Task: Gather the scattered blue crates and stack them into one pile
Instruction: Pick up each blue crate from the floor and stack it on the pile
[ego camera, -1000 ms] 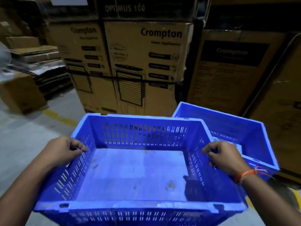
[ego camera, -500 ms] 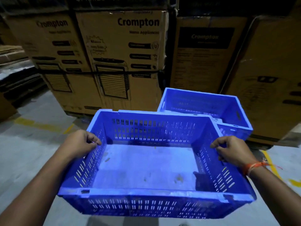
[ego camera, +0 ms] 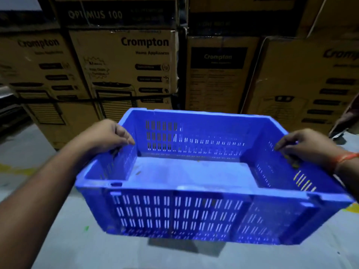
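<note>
The blue crate (ego camera: 194, 177) was held in the air in front of the person, its open top facing up and its inside empty apart from a few small marks on the bottom. It was tilted a little, the right end lower than the left. A dark shadow lay on the floor (ego camera: 77, 247) just under its near wall, so I judged it was close to the floor but not resting on it.

The left hand (ego camera: 108, 136) was closed over the rim of the left short wall, fingers curled to the inside. The right hand (ego camera: 303, 146) gripped the right short wall in the same way; an orange thread (ego camera: 344, 159) was tied around that wrist.

No other crate was visible, so I could not tell where the pile was; it may have been hidden behind or below this one.

Behind the crate stood a wall of cardboard boxes (ego camera: 128, 70), near its far rim.

The risk, in my judgement, was the tilt. If the crate came down onto another crate at an angle, one corner could catch the rim and it would sit crooked. The far rim could also hit the boxes.
</note>
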Motion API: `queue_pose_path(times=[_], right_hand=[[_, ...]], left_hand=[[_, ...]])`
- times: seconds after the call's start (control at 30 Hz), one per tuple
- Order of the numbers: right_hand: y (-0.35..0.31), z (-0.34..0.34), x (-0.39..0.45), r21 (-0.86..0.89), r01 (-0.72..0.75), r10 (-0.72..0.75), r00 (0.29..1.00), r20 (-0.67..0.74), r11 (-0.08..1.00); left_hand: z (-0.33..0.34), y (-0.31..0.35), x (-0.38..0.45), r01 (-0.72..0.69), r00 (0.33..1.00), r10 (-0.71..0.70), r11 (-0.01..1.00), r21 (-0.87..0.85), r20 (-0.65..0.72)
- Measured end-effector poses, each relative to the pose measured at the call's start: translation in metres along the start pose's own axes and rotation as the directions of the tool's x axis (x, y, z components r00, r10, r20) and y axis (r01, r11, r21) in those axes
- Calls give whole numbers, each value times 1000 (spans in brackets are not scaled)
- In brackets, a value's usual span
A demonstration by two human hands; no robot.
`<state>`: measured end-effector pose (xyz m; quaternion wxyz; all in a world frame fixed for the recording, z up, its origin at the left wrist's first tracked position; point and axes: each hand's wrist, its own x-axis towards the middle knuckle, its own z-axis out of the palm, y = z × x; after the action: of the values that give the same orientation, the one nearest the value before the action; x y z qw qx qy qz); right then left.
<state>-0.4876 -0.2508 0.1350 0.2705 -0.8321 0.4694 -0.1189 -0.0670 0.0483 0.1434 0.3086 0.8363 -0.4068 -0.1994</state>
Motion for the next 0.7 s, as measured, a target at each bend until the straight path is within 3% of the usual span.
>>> queue_pose_path(times=[0.3,0.7], right_hand=[[-27,-76,74,-64,27,-33,996,-87,998],[23,-106,232,-76,-27,17,992,-127,997]], left_hand=[[-19,77,97,-40,998,43,997,58,-36],[29,137,238,-39,995,47,995,93,-89]])
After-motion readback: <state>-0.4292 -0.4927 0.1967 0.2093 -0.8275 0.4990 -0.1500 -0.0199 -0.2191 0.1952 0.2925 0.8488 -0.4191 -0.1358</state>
